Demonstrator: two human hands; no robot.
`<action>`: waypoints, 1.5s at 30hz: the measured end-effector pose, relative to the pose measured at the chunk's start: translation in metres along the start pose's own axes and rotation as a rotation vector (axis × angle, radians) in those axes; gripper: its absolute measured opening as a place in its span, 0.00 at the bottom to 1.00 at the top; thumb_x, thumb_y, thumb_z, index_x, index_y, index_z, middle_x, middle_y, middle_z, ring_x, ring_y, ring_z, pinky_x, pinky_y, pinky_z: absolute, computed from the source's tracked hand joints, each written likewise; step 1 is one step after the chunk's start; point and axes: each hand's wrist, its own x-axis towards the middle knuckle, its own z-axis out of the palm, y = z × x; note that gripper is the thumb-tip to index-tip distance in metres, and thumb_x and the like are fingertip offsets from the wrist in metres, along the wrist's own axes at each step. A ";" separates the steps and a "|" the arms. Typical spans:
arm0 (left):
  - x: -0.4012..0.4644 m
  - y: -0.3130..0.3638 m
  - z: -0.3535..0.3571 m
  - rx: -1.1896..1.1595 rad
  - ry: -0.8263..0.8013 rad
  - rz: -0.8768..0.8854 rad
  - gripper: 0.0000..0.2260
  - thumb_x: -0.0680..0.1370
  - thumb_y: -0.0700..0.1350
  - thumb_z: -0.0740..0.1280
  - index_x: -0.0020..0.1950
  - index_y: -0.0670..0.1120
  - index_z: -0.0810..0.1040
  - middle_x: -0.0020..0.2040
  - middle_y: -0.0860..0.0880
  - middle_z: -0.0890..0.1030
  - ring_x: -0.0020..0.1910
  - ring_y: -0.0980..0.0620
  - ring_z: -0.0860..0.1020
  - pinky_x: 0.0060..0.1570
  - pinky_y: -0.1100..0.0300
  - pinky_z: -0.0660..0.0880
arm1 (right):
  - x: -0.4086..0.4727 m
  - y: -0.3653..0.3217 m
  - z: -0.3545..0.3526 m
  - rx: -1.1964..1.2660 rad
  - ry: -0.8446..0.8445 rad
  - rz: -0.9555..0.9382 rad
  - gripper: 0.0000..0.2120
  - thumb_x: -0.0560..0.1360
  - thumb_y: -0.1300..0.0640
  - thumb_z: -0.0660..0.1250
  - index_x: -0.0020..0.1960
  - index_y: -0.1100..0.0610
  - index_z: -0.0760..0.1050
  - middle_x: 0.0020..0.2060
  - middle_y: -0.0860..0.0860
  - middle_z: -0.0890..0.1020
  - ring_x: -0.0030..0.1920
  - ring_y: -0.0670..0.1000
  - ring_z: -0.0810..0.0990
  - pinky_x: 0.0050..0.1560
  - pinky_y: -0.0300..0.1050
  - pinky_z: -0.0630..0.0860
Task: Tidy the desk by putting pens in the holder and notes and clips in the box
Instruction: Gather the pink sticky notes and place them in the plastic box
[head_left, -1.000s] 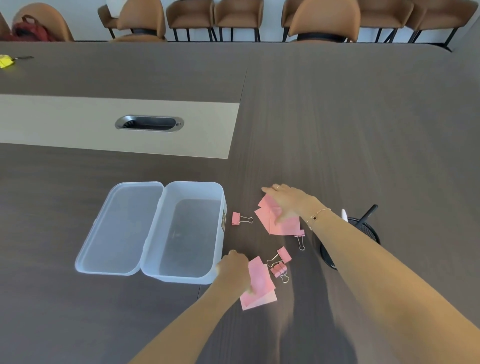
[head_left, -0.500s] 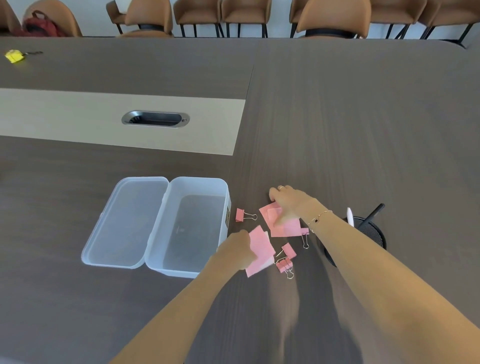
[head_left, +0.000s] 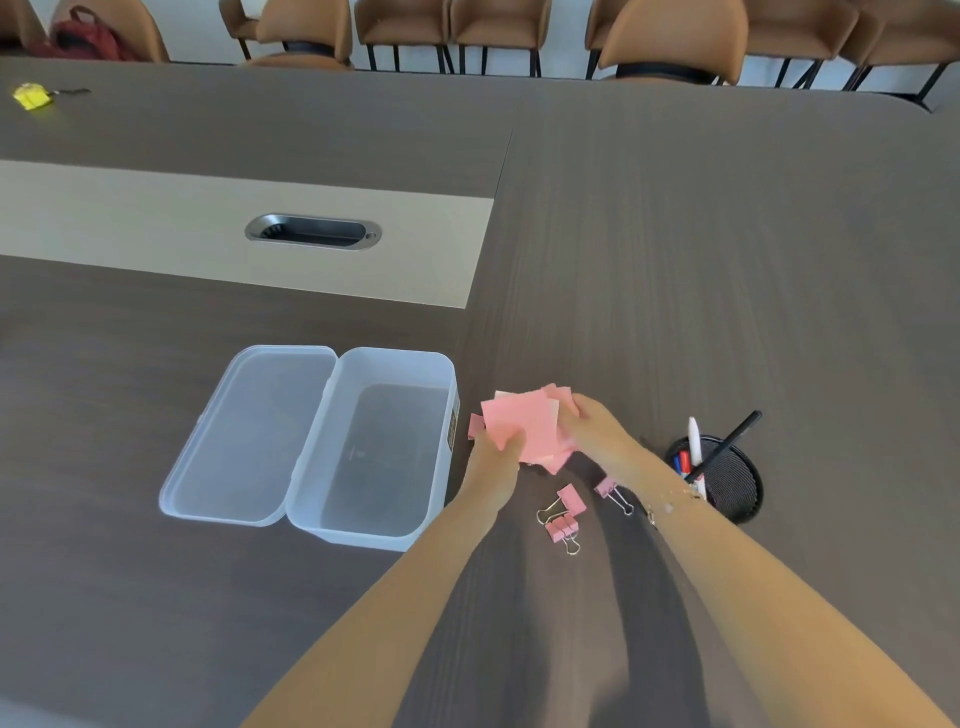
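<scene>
My left hand (head_left: 496, 457) and my right hand (head_left: 597, 431) are together just right of the box, both gripping a bunch of pink notes (head_left: 524, 426) lifted off the table. The clear plastic box (head_left: 384, 447) stands open and holds nothing, its lid (head_left: 249, 436) flipped out to the left. Pink binder clips lie on the table below the hands: one (head_left: 569, 500), a second (head_left: 562, 531) and a third (head_left: 608, 489). Another pink clip (head_left: 475, 425) peeks out between the box and my left hand. The black mesh pen holder (head_left: 727, 486) at the right holds several pens.
A metal cable port (head_left: 313, 234) sits in the light strip of the dark wooden table (head_left: 701, 260). A yellow object (head_left: 32, 97) lies at the far left corner. Brown chairs (head_left: 670, 36) line the far edge, one with a red bag (head_left: 85, 39).
Both hands have gathered the two piles of pink notes off the table and brought them together, raised, beside the box. The clips stay where they lay.
</scene>
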 end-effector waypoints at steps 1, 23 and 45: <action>0.003 0.000 0.002 -0.015 0.030 0.007 0.20 0.81 0.42 0.59 0.71 0.43 0.59 0.61 0.47 0.74 0.59 0.49 0.73 0.52 0.61 0.76 | -0.007 0.004 0.004 0.075 -0.010 -0.001 0.21 0.79 0.43 0.56 0.57 0.57 0.78 0.53 0.56 0.84 0.49 0.54 0.82 0.56 0.51 0.78; 0.020 -0.021 -0.011 0.632 0.214 0.337 0.15 0.76 0.46 0.67 0.61 0.41 0.76 0.60 0.42 0.75 0.59 0.44 0.73 0.56 0.57 0.71 | -0.030 0.030 0.009 -0.366 0.211 -0.253 0.09 0.77 0.58 0.64 0.55 0.60 0.77 0.40 0.52 0.76 0.37 0.49 0.72 0.35 0.29 0.67; 0.026 -0.016 -0.006 0.516 0.081 0.296 0.14 0.81 0.40 0.58 0.66 0.39 0.70 0.61 0.40 0.77 0.59 0.44 0.76 0.54 0.60 0.72 | -0.025 0.028 0.018 -0.380 0.195 -0.223 0.10 0.80 0.62 0.58 0.59 0.62 0.73 0.48 0.56 0.78 0.44 0.52 0.76 0.43 0.38 0.72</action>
